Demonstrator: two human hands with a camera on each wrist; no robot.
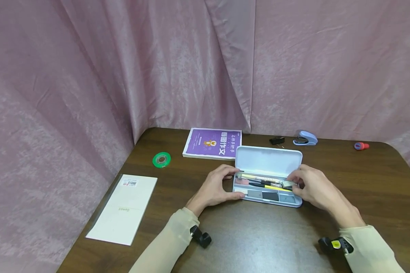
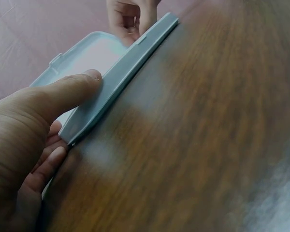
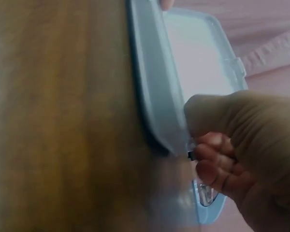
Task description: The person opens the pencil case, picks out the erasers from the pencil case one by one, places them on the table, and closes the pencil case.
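A light blue pencil case [image 1: 267, 204] lies on the table with its lid [image 1: 269, 160] raised at the back. My left hand [image 1: 214, 186] grips its left end, thumb at the front wall and fingers toward the back corner. At the right end, my right hand [image 1: 312, 186] reaches over the case with thumb and fingers curled. Between those fingertips is a small pale grey block [image 1: 287, 184]. Several pens and pencils, one a yellow pencil [image 1: 274, 187], lie lengthwise inside beside a pink piece [image 1: 242, 182]. Grey and dark blocks [image 1: 270, 195] fill part of the front row.
Behind the case are a purple book [image 1: 205, 142], a black clip-like item [image 1: 277, 140] and a light blue stapler [image 1: 305, 138]. A red and blue cylinder [image 1: 361, 146] lies far right. Toward the left are a green tape roll [image 1: 161, 160] and a white pad [image 1: 124, 212].
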